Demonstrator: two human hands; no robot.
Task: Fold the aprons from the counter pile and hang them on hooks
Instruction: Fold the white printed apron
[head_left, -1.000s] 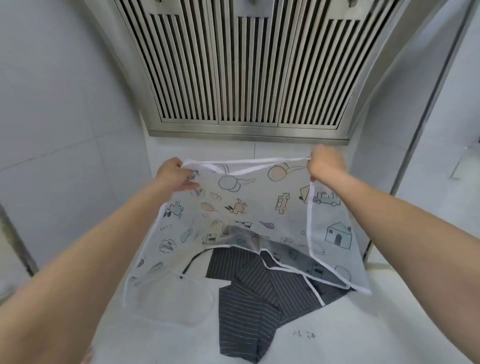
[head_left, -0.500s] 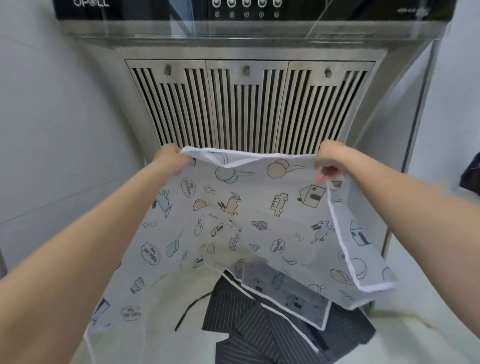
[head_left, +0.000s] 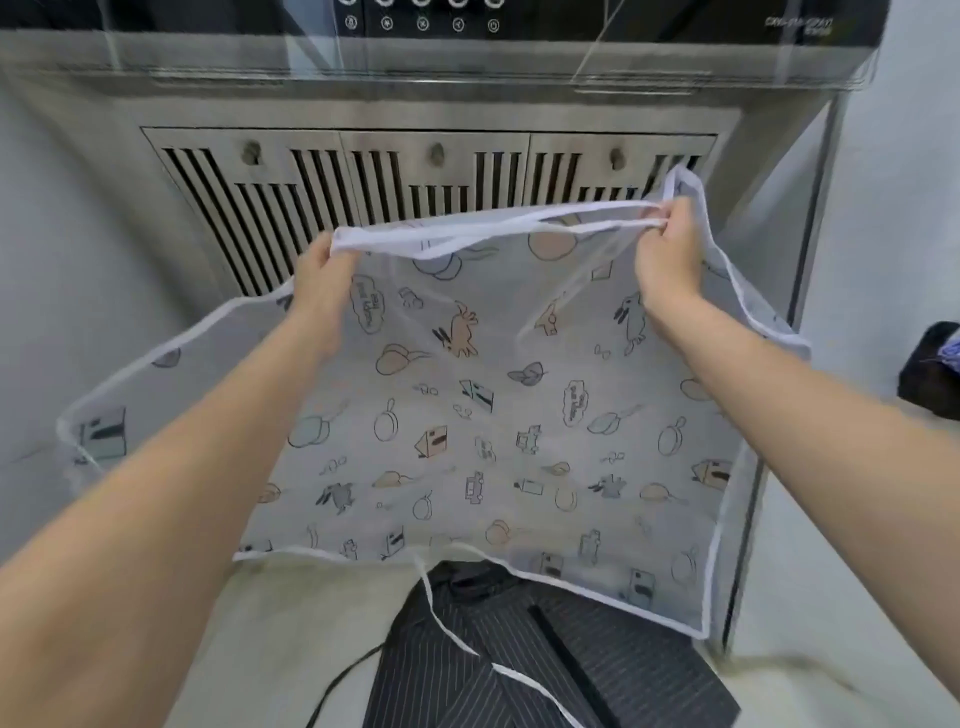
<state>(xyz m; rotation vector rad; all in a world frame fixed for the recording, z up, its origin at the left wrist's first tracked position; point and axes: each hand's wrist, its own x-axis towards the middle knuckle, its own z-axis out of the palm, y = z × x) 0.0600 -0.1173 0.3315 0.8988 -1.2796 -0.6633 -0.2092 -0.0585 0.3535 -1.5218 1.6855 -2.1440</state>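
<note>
A translucent white apron printed with small cartoon animals and houses hangs spread in the air in front of me. My left hand grips its top edge at the left. My right hand pinches the white top band and strap at the right. The cloth droops between and below my hands, with white-trimmed side flaps out to both sides. Under it, on the white counter, lies a dark pinstriped apron, partly hidden by the lifted one. A thin white tie dangles over it.
A steel range hood with slatted filters and a black control panel stands straight ahead, close behind the apron. Grey tiled wall is on the left. A dark object sits at the right edge.
Both hands have raised the printed apron higher and spread it flat and wide. My view has tilted upward, and more of the hood's control panel shows.
</note>
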